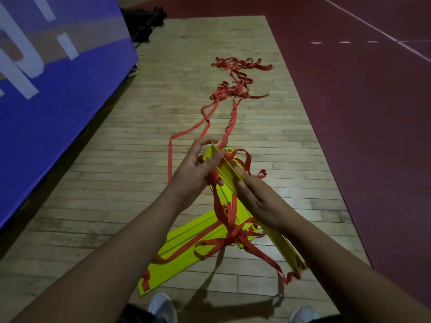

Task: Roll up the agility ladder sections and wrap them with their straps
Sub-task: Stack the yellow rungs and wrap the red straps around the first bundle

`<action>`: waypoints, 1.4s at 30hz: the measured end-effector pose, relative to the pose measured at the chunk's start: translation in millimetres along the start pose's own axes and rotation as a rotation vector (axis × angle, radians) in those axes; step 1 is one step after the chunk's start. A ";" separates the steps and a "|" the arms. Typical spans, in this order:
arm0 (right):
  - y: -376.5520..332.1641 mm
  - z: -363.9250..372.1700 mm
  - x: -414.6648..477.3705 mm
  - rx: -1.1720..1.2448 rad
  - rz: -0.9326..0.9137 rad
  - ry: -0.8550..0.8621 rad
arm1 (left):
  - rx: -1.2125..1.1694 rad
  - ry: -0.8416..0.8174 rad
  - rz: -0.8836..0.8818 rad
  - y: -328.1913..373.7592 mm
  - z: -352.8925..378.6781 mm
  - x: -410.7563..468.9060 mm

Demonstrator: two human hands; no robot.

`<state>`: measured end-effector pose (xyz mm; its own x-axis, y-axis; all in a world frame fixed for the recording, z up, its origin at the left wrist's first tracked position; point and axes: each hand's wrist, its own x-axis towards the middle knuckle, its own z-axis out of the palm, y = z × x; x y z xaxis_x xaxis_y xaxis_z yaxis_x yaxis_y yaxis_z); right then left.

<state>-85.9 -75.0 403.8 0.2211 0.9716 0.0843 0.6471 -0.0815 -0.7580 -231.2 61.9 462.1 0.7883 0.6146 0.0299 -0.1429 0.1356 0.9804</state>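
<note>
Fingers (203, 142) of the left hand (196, 171) and right hand (261, 199) grip the stacked yellow ladder rungs (228, 174) above the wooden floor (140, 159), with tangled red straps (233, 89) trailing away across it.

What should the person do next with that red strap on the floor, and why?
Probably draw in the red strap with the left hand: the right hand holds the stack of yellow rungs, and the strap runs slack from it to a tangle across the floor.
</note>
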 end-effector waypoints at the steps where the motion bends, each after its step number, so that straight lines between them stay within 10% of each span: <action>1: -0.7 1.3 -1.3 0.026 0.028 -0.011 | -0.013 -0.021 -0.006 0.1 0.1 -0.1; 24: -2.7 -4.8 -2.2 0.310 0.038 0.000 | -0.022 0.378 0.098 8.0 -16.4 13.8; 42: -10.2 -11.7 11.6 1.271 0.396 0.526 | 0.815 -0.184 -0.263 -86.4 20.2 -14.2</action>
<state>-81.4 -65.6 420.0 0.6514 0.7152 -0.2535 -0.5387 0.2006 -0.8183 -218.0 25.8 380.9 0.8296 0.4967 -0.2550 0.4740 -0.3851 0.7919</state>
